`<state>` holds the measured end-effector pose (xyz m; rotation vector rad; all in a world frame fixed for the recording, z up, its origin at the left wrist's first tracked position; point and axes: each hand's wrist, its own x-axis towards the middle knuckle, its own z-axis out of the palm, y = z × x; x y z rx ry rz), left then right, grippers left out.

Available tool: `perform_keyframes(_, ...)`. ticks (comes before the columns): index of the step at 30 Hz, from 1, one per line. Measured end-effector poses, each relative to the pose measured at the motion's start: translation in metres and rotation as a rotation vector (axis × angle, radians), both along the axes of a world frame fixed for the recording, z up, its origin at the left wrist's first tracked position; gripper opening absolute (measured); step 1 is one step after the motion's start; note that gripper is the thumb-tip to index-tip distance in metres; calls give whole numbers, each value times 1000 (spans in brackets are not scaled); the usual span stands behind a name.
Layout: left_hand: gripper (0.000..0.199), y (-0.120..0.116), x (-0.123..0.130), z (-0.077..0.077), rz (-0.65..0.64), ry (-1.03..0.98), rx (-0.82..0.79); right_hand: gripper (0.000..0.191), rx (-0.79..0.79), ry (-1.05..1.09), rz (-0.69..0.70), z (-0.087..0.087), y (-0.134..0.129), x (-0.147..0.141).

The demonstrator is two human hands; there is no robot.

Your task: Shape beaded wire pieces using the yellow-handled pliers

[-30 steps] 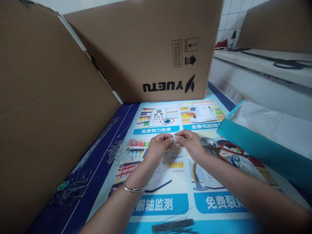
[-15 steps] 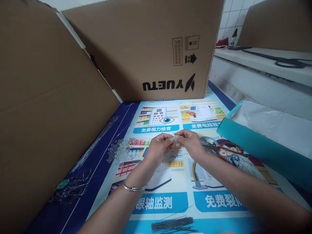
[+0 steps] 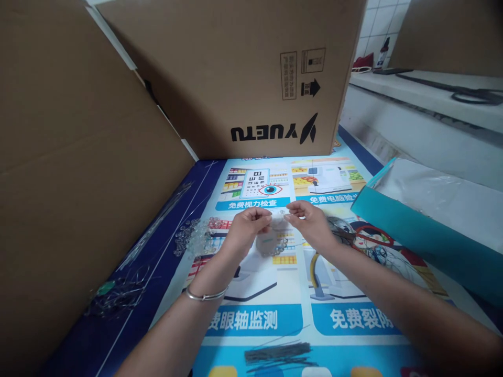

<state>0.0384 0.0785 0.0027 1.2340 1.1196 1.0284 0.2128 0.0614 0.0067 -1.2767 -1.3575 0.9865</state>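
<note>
Over the printed mat, my left hand [image 3: 248, 226] is closed in a pinch, with the upper end of a string of clear beads [image 3: 282, 245] at its fingertips. The string curves down below the hands; its thread is too fine to follow. My right hand [image 3: 308, 222] is just to the right, thumb and forefinger slightly apart, close to a few small clear beads [image 3: 281, 213] in the gap between the hands. A pile of loose clear beads [image 3: 192, 238] lies left of my left hand. Beyond my right wrist lie red-handled scissors [image 3: 371, 236].
Dark thin wires [image 3: 279, 355] lie in a bundle at the front. More tangled wires [image 3: 118, 293] are at the left. A teal box [image 3: 424, 235] with clear plastic inside stands at the right. Cardboard walls [image 3: 220, 78] rise at the back and left.
My hands have drawn apart: the left moved left, and the right hand's fingertips have parted. More of the bead string shows below them. The view has shifted slightly.
</note>
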Motion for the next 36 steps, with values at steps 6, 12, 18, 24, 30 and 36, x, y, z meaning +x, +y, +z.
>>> perform_keyframes(6, 19, 23, -37, -4, 62, 587, 160, 16, 219, -773, 644, 44, -70, -17)
perform_keyframes(12, 12, 37, -52, -16, 138, 850, 221, 22, 423, -1269, 934, 21, -127, -50)
perform_keyframes(18, 11, 37, -54, -20, 121, 957, 270, 3, 362, -1312, 1109, 14, -124, -49)
perform_keyframes(24, 11, 35, -58, -8, 45, 926, 295, 12, 239, -1316, 1218, 43, -108, -37)
perform_keyframes(30, 15, 22, -63, 29, -47, 835, 355, 7, 66, -1102, 1248, 56, -83, -20)
perform_keyframes(36, 17, -14, -33, 63, -505, 584, 412, 13, -31, -858, 946, 66, -47, 6)
